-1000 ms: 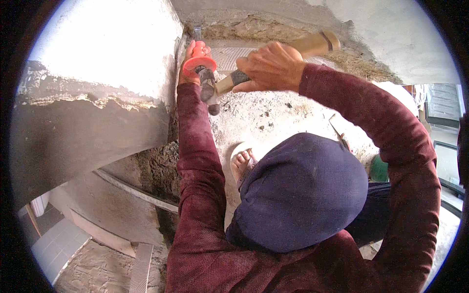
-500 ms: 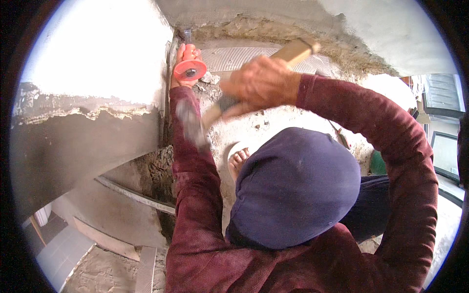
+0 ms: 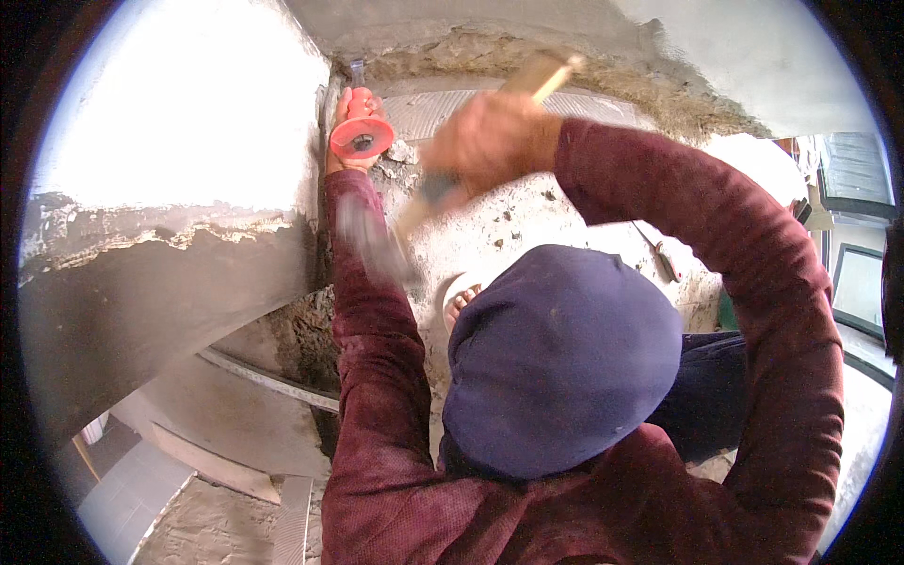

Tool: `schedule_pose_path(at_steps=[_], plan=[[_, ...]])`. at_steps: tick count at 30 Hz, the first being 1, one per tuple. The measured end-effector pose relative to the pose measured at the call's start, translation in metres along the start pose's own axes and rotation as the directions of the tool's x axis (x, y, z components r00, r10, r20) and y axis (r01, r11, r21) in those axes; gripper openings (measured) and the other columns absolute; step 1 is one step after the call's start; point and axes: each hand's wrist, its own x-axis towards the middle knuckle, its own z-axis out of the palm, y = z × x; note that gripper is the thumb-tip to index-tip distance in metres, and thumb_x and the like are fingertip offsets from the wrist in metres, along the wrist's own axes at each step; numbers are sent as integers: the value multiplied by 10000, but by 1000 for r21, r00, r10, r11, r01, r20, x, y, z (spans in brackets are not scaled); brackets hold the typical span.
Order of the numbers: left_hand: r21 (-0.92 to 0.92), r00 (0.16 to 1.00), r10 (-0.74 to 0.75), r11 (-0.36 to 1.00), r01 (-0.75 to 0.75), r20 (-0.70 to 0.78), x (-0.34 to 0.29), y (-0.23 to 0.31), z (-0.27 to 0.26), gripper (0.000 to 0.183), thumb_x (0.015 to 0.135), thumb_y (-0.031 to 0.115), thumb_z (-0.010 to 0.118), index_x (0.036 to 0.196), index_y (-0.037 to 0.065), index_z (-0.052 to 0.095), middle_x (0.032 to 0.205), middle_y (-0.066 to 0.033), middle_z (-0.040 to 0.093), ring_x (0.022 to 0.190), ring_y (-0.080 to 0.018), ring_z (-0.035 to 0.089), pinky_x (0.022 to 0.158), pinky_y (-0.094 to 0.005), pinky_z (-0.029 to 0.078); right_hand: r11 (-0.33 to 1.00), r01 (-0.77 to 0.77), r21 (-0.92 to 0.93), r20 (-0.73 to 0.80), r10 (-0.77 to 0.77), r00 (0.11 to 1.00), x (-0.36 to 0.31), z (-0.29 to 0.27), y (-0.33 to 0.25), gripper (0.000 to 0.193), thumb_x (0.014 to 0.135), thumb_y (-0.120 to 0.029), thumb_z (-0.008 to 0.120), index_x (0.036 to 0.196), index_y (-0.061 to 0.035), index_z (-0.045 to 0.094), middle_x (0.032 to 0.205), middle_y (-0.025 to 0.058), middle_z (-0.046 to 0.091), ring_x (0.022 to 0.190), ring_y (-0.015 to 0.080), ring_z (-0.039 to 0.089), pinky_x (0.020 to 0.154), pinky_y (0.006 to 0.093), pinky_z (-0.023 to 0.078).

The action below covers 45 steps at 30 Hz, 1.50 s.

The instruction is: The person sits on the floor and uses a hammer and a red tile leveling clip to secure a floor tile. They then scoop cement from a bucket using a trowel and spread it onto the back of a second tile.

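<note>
Two hands we log, left to right. Left hand [image 3: 347,127]: arm stretched up along the plastered wall [image 3: 179,141], fingers wrapped tight round a chisel with red hand guard [image 3: 362,137], tip set in the corner under the broken plaster edge. Right hand [image 3: 490,141]: raised, elbow bent out, fist closed on the wooden handle of a hammer [image 3: 414,212], head motion-blurred below the guard. Rubble lies on the ledge [image 3: 490,226] beneath. No containers we can make out.

Left hand [image 3: 341,132] grips red-guarded steel chisel [image 3: 361,132] against white plastered wall [image 3: 179,122]; right hand [image 3: 492,141] grips blurred wooden-handled hammer [image 3: 414,202].
</note>
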Motion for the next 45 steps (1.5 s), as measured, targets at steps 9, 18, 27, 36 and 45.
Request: schedule_pose_path(at_steps=[9, 18, 27, 36, 45], plan=[[-204, 999, 25, 979, -16, 40, 13, 4, -34, 289, 1004, 303, 529, 1152, 56, 549, 1036, -71, 572, 970, -173, 541, 838, -323, 493, 971, 221, 94, 60, -227, 972, -17, 12, -5, 648, 844, -769, 465, 944, -157, 651, 789, 100, 701, 740, 290, 718, 619, 440, 578], [130, 939, 261, 963, -237, -225, 8, -23, -5, 302, 1005, 326, 534, 1153, 65, 566, 995, -70, 568, 948, -191, 543, 831, -338, 500, 939, -270, 213, 252, 214, 944, -52, -10, 10, 707, 869, -776, 414, 930, -94, 591, 682, 112, 661, 610, 319, 682, 544, 449, 534], [-149, 998, 61, 987, -63, -24, 8, -55, -8, 273, 963, 318, 620, 1086, 77, 582, 929, -68, 574, 753, -171, 581, 711, -322, 518, 870, -458, 182, 377, 368, 850, -105, 4, -7, 756, 862, -790, 417, 908, -59, 605, 680, 135, 654, 606, 311, 677, 514, 420, 520], [68, 999, 31, 997, -30, -23, 10, -53, 7, 286, 968, 410, 599, 1055, 139, 569, 858, -19, 552, 670, -134, 565, 607, -286, 500, 911, -399, 105, 283, 357, 890, -95, -3, -4, 747, 874, -766, 427, 915, -42, 602, 653, 124, 639, 602, 297, 678, 521, 427, 519], [72, 995, -61, 995, 66, -74, 0, -42, -16, 291, 985, 445, 561, 1034, 159, 535, 853, 2, 546, 623, -136, 583, 547, -300, 515, 931, -343, 122, 319, 291, 902, -79, -4, -5, 715, 898, -742, 414, 864, -42, 554, 696, 148, 641, 656, 329, 687, 562, 441, 535]])
